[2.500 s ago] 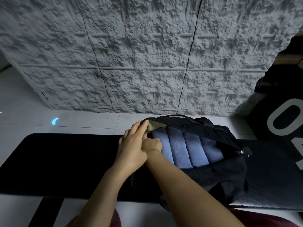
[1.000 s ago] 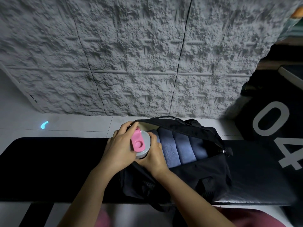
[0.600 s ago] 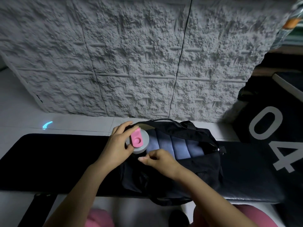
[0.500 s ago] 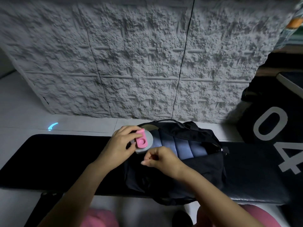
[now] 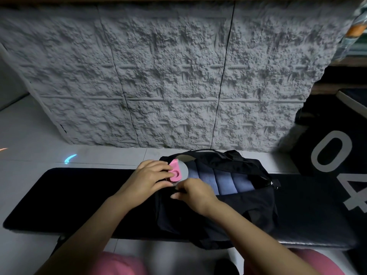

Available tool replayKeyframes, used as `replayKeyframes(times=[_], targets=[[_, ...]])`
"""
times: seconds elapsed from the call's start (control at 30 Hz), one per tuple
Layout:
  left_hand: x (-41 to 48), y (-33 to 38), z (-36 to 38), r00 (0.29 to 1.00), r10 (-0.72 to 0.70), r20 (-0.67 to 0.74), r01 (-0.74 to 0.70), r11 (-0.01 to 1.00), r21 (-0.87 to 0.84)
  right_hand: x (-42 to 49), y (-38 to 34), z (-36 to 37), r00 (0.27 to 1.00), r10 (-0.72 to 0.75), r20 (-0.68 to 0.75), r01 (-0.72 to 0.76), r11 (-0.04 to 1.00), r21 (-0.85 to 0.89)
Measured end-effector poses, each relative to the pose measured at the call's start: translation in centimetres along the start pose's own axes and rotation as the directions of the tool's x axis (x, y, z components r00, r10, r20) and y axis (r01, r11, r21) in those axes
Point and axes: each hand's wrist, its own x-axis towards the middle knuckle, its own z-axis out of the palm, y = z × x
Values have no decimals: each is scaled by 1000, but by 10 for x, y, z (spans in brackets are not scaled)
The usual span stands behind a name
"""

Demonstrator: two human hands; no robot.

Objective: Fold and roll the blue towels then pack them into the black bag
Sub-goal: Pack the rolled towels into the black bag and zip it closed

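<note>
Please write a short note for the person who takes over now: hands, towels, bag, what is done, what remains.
Left hand grips a grey-and-pink bottle top at the left end of the open black bag.
Right hand, fingers curled, is at the opening's near edge; whether it pinches anything is unclear.
Four rolled blue towels lie side by side inside the bag, which rests on the black bench.
Done: towels packed. Left: probably seat the bottle, zip the bag.
</note>
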Motion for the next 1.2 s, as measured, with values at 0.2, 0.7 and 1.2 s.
replayKeyframes(times=[0.2,0.7,1.2], targets=[[3,-5,-1,999,-50,-22,47,992,-120,-4,-13,-27,957,-186,-223,177,982,-60],[21,2,26,889,-454,51,390,696,-603,27,43,-26,992,9,-128,30,954,300],[25,9,31,794,-592,-138,407,686,-604,-39,225,-82,779,547,-307,-495,837,234]])
